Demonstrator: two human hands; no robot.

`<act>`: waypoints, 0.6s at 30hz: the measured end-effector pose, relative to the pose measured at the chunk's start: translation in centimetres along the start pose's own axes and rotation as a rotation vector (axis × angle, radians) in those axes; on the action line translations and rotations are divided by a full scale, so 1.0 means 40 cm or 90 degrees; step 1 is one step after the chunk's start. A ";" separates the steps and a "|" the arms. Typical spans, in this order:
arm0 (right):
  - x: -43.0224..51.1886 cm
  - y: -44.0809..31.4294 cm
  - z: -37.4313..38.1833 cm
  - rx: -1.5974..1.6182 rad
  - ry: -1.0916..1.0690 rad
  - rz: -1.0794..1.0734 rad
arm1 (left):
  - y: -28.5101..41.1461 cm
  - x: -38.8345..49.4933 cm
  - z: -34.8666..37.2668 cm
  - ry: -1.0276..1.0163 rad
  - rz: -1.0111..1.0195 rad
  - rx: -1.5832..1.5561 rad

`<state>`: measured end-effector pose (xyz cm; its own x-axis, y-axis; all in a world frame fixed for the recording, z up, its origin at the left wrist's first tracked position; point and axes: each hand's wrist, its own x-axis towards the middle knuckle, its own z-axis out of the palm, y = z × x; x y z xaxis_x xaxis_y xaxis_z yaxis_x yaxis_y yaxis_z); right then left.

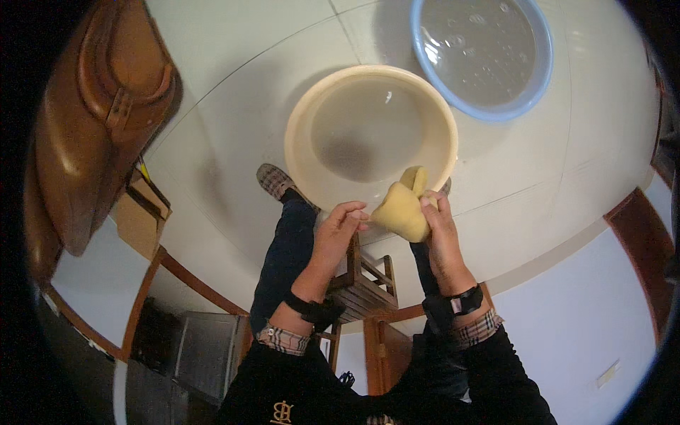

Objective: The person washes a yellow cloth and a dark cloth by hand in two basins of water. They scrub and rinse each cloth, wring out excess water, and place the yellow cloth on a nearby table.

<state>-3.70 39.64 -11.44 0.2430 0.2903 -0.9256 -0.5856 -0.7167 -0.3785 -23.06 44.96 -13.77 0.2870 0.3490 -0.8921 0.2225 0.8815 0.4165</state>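
My right hand [441,228] grips a soft yellow fabric item [401,212], bunched with a folded flap standing up; its exact kind is hard to tell. Close to the item's left tip are the curled fingertips of my left hand [340,228]; whether they pinch its edge cannot be made out. Both hands are at the near rim of a cream plastic basin [296,127], which holds cloudy water [372,127]. The item hangs partly over that rim, above the water.
A blue basin [544,79] of greyish water with bubbles stands at the far right on the tiled floor [239,117]. Brown leather seating [101,122] fills the left, beside a cardboard box [141,218]. A small wooden stool [366,292] is between my legs.
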 end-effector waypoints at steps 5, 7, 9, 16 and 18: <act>-0.017 0.018 0.000 0.046 0.005 0.018 | 0.036 0.008 -0.101 -0.023 0.023 0.066; -0.017 0.010 -0.002 0.061 0.011 0.042 | 0.063 0.021 -0.109 -0.042 0.005 0.085; -0.015 -0.001 -0.003 0.039 -0.023 0.046 | 0.093 0.025 -0.111 -0.061 0.021 0.111; -0.012 -0.043 -0.030 0.059 -0.060 0.037 | 0.119 0.073 -0.170 -0.093 0.025 0.185; -0.016 -0.060 -0.039 0.070 -0.038 0.031 | 0.120 0.090 -0.185 -0.086 0.022 0.214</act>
<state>-1.25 40.20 -9.95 0.1668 0.2965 -0.9404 -0.6774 -0.6585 -0.3278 -27.84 52.81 -16.28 0.4149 0.3118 -0.8548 0.4981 0.7083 0.5002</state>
